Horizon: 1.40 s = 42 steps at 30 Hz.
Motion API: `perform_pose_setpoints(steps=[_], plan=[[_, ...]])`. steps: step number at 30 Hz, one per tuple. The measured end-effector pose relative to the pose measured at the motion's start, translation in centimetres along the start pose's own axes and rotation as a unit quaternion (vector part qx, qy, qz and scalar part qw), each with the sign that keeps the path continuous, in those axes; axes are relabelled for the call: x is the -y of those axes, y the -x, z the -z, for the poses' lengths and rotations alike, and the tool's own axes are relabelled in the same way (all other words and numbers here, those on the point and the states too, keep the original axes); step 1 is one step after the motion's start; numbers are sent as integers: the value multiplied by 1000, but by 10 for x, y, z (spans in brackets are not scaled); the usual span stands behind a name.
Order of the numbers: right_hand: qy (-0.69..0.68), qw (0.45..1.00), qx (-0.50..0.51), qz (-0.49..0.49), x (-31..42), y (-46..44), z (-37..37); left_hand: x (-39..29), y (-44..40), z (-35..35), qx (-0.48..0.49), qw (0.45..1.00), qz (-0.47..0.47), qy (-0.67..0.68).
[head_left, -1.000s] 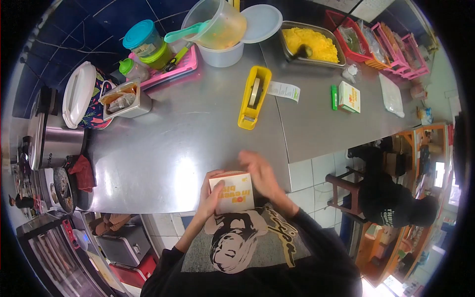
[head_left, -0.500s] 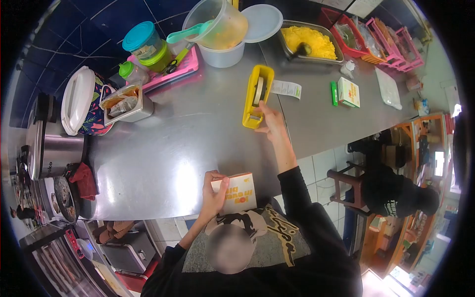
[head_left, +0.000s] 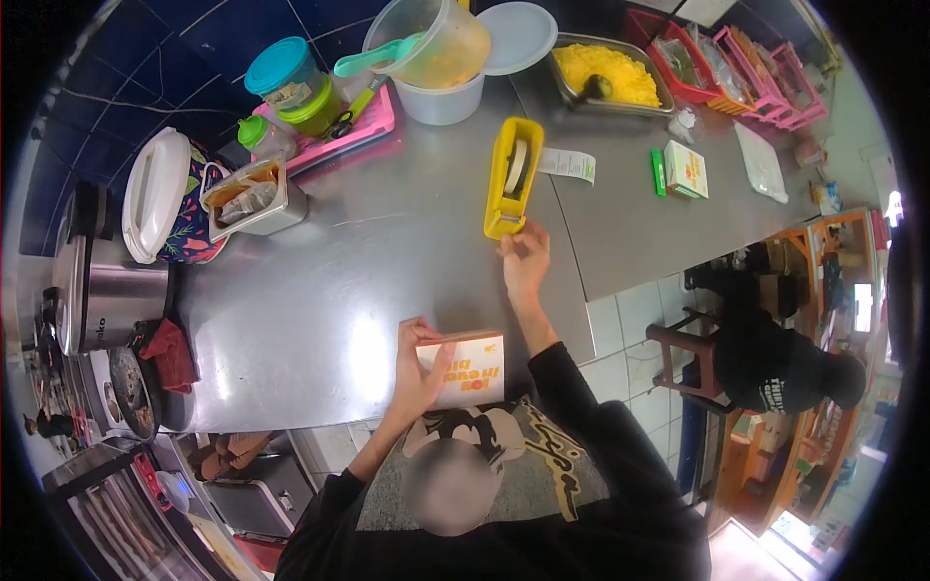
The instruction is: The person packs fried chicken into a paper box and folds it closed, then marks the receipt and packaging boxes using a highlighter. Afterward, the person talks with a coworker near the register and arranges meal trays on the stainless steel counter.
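Observation:
Held in my left hand (head_left: 418,373) is a small white box (head_left: 473,371) with orange and yellow lettering, close to my body at the table's front edge. Its fingers are closed around the box's left side, thumb across the printed face. A yellow tape dispenser (head_left: 501,201) with a tape roll (head_left: 518,167) stands farther up the table. My right hand (head_left: 526,259) is at the dispenser's near end, by the cutter, thumb and fingers pinched together. Whatever lies between those fingertips is too small to make out.
Right of the dispenser lie a printed paper slip (head_left: 567,165), a green pack (head_left: 658,172) and another white box (head_left: 687,170). A metal tray of yellow food (head_left: 608,77) and plastic tubs (head_left: 441,100) stand behind. Metal container (head_left: 262,208) at left; a person (head_left: 790,368) sits at right.
My right hand has moved from the dispenser's right side to its near end, its fingers now pinched. The box in my left hand has tilted slightly, showing more of its top edge.

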State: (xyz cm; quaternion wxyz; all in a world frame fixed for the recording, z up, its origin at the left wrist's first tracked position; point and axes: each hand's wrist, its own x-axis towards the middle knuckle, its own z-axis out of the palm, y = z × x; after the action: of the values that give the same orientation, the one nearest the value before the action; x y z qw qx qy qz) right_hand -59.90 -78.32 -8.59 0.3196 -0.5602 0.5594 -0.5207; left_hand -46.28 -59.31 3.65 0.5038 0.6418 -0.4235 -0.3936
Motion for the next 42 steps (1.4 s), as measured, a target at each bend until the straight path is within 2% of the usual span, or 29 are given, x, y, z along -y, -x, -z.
perform_pose_setpoints(steps=[1,2,3,4,6,7,9,10,12,13,15,19,21,23,25,27,28,29,30,32,33,34,36,37,38,39,40,41,42], plan=[[0,1000,-2,0,5,8,10,-7,-3,1,9,1000,-24,5],[-66,996,0,-61,10,14,21,-12,-12,2,6,999,-31,6],[-130,984,9,-122,19,13,31,-15,-19,3,21,995,-92,-15],[-125,983,15,-132,33,17,49,-18,-13,8,42,989,-137,-38],[-137,937,224,-228,77,1,86,-21,-19,11,81,986,-146,-20],[-137,937,223,-230,97,-7,102,-23,-22,11,121,980,-159,-1],[-119,884,428,-148,137,-26,127,-26,-28,8,163,972,-169,3],[-121,885,424,-149,157,-35,135,-29,-31,4,202,963,-179,5],[-96,800,589,58,191,-50,143,-39,-32,-8,228,956,-184,11],[-97,802,587,59,201,-57,145,-46,-34,-15,248,950,-188,17],[-33,679,730,68,213,-66,145,-58,-39,-29,265,940,-214,-13],[-48,647,753,113,189,-76,153,-83,-41,-69,283,927,-238,-58],[27,623,772,126,185,-95,164,-81,-41,-96,267,936,-227,-42],[21,635,762,127,177,-109,183,-71,-36,-124,254,943,-214,-25],[18,647,751,130,160,-128,197,-60,-31,-150,225,962,-139,67],[116,554,824,23,113,-144,200,-72,-31,-168,239,956,-162,56],[121,556,822,23,79,-138,204,-83,-34,-179,250,949,-190,43],[-77,546,828,-98,42,-119,210,-94,-35,-191,244,948,-190,77],[-273,507,789,-214,24,-104,219,-102,-38,-199,244,947,-193,80],[-355,494,737,-294,28,-95,238,-111,-45,-206,312,940,-120,70],[-358,520,686,-362,24,-83,244,-113,-49,-212,297,940,-142,87],[-357,515,689,-364,9,-86,243,-110,-52,-215,292,942,-140,87],[-267,641,696,-182,-20,-100,234,-96,-56,-217,272,957,-75,66],[-108,742,640,-168,-13,-130,233,-88,-62,-217,261,962,-82,28],[113,908,392,-96,-18,-186,225,-77,-65,-224,240,968,-77,23],[205,942,229,132,-42,-219,219,-63,-71,-234,136,990,4,41],[311,915,129,221,-43,-248,218,-52,-78,-244,31,994,83,61],[402,884,126,202,-55,-271,210,-47,-86,-255,23,995,82,60],[490,844,119,181,-70,-284,203,-45,-96,-266,-41,974,146,170]])
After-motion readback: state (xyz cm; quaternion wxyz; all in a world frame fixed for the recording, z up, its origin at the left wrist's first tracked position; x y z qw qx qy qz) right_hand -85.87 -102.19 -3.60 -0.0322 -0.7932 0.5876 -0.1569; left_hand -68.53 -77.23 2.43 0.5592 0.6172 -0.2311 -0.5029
